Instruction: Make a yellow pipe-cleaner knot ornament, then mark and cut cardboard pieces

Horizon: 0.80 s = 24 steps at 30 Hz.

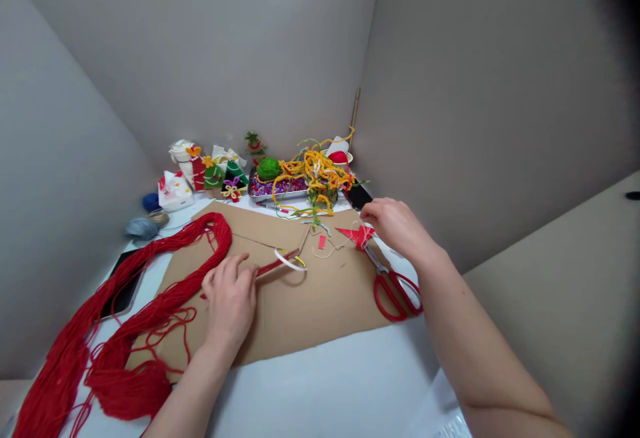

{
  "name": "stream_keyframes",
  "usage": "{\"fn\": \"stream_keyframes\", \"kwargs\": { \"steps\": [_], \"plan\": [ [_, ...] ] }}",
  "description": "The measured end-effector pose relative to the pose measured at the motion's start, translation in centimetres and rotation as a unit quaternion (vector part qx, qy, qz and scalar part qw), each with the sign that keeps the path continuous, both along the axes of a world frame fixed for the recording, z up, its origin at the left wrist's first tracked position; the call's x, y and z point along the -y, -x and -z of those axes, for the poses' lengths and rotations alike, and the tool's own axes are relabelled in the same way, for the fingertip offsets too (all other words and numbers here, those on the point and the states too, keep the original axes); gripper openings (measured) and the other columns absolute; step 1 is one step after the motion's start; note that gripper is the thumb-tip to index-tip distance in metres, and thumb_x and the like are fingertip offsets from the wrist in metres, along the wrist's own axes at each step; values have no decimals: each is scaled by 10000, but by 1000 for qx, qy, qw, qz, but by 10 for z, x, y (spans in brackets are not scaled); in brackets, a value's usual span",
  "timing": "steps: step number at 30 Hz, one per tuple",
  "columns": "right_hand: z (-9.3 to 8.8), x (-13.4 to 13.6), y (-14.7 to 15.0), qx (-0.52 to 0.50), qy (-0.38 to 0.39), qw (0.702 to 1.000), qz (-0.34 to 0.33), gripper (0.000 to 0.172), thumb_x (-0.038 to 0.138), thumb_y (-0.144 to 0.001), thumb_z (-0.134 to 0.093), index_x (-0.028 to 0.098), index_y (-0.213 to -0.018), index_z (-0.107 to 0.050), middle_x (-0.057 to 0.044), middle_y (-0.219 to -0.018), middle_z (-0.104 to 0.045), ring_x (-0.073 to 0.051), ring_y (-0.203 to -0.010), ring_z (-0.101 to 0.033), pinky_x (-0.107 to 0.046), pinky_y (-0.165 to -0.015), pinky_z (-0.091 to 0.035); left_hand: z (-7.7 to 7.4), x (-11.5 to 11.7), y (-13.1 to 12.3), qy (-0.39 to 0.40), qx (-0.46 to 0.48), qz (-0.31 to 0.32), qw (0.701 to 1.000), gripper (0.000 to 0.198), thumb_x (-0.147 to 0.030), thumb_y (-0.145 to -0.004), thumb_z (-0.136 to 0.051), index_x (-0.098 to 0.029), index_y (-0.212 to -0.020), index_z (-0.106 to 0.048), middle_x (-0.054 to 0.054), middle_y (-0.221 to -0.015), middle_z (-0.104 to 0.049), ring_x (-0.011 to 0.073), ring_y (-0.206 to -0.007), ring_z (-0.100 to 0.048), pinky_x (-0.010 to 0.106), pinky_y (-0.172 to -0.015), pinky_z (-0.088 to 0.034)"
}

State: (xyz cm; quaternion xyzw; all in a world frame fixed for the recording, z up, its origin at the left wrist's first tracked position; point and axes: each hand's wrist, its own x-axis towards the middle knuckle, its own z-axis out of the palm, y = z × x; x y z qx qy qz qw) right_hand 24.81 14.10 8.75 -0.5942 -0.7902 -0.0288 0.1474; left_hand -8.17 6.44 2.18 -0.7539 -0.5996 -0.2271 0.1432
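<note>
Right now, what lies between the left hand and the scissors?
Head view: a red strip in the left hand, a white band, a yellow piece, then bare cardboard before the scissors.

cardboard [310, 318] on table [340, 391]; yarn skein [135, 325] left; scissors [383, 269] right; strip [270, 267] between them; bead tray [287, 195] behind

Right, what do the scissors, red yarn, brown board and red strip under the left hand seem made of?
Scissors: grey blades, apparently metal; red handles, probably plastic.
Red yarn: loose, matte strands, perhaps wool or acrylic.
Brown board: flat, matte, with crease-like lines, likely cardboard.
Red strip: straight, seemingly stiff; card or wood, I can't tell.
</note>
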Motion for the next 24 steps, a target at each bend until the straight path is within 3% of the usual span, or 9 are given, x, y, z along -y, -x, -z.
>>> {"fn": "stream_keyframes", "kwargs": {
  "steps": [5, 9, 14, 17, 20, 24],
  "plan": [
    [0, -15, -6, -17, -52, 996, 71, 228, 191, -871, -446, 192, -875, -674, -103, -918, -653, -228, -872, -546, -305, -726, -349, 17, 5, -8, -14, 26, 19, 999, 157, -194, -885, -472, -206, -909, -626, 117, -1117, -634, 274, -1091, -522, 476, -931, -292],
    [13, -34, -8, 12, 27, 996, 81, 197, 172, -814, -504, 200, -810, -699, -84, -847, -675, -203, -787, -575, -285, -663, -349, 24, 9, -13, 6, 30, 37, 999, 149, -186, -885, -484, -212, -919, -626, 98, -1120, -636, 264, -1099, -523, 469, -942, -285],
    [29, -48, -8, 12, 39, 995, 96, 244, 175, -836, -467, 187, -883, -707, -105, -912, -668, -203, -855, -584, -278, -676, -356, 27, 12, -15, 19, 34, 54, 998, 170, -165, -884, -477, -211, -942, -630, 100, -1121, -637, 258, -1099, -528, 457, -933, -294],
    [32, -49, -11, 9, 74, 994, 84, 211, 161, -798, -515, 201, -882, -705, -82, -868, -683, -187, -791, -596, -268, -643, -359, 29, 11, -13, 19, 40, 63, 997, 167, -171, -882, -480, -212, -945, -630, 104, -1117, -637, 260, -1098, -528, 457, -934, -291],
    [23, -47, -17, 2, 119, 990, 71, 178, 147, -714, -607, 203, -854, -702, -59, -797, -688, -171, -704, -592, -252, -586, -354, 30, 9, -11, 20, 45, 71, 996, 163, -180, -880, -481, -212, -932, -632, 105, -1104, -639, 260, -1085, -533, 454, -921, -294],
    [-9, -36, -24, -39, 156, 987, 20, 102, 205, -744, -604, 207, -812, -679, -24, -758, -674, -141, -674, -579, -229, -579, -385, 31, 8, -11, 30, 50, 74, 996, 172, -179, -876, -479, -214, -931, -638, 103, -1095, -642, 256, -1086, -531, 450, -919, -293]
  ]
}}
